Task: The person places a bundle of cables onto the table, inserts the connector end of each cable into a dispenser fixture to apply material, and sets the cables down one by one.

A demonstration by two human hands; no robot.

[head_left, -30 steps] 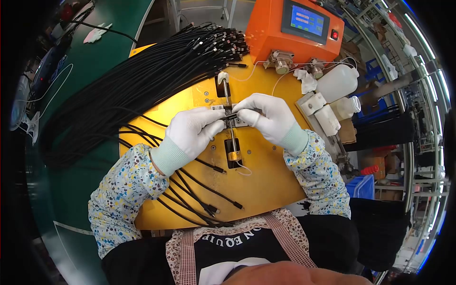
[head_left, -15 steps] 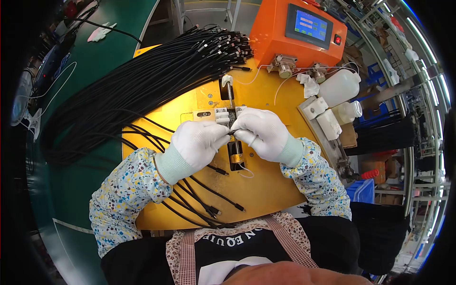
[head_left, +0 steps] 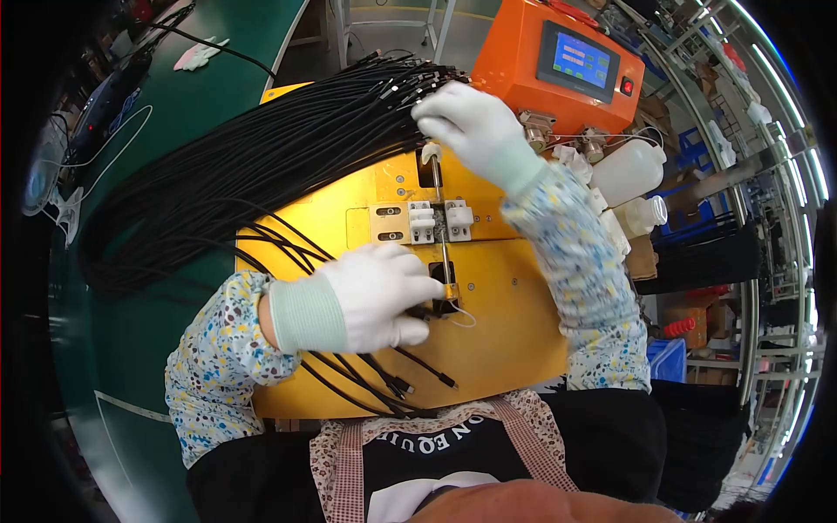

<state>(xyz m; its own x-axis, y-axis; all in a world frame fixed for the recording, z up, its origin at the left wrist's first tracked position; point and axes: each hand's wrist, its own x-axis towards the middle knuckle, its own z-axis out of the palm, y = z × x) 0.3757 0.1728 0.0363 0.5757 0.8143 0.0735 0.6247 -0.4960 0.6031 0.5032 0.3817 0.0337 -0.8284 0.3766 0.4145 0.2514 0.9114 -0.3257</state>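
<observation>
My left hand (head_left: 375, 296), in a white glove, is above the yellow plate (head_left: 506, 331), over several loose black cables (head_left: 349, 379); its fingers are partly spread and the space under the palm is hidden. Farther off, my right hand (head_left: 471, 126), gloved too, reaches to the connector ends of the big black cable bundle (head_left: 288, 139). Its fingers are bent together at a connector, and what they hold is too small to make out. Between the hands lies the white clamp fixture (head_left: 422, 222) on the plate, with a metal rod (head_left: 445, 261) beside it.
An orange machine (head_left: 558, 61) with a lit screen stands at the back right. White plastic bottles (head_left: 629, 170) are below it. On the green table (head_left: 209, 96) at the left lies a white and pink glove (head_left: 200, 55). A blue bin (head_left: 667, 362) is at the right.
My hands have parted from a small black piece held at the fixture. My right hand has moved up to the bundle's ends, my left hand down over the loose cables. The clamp fixture is now uncovered.
</observation>
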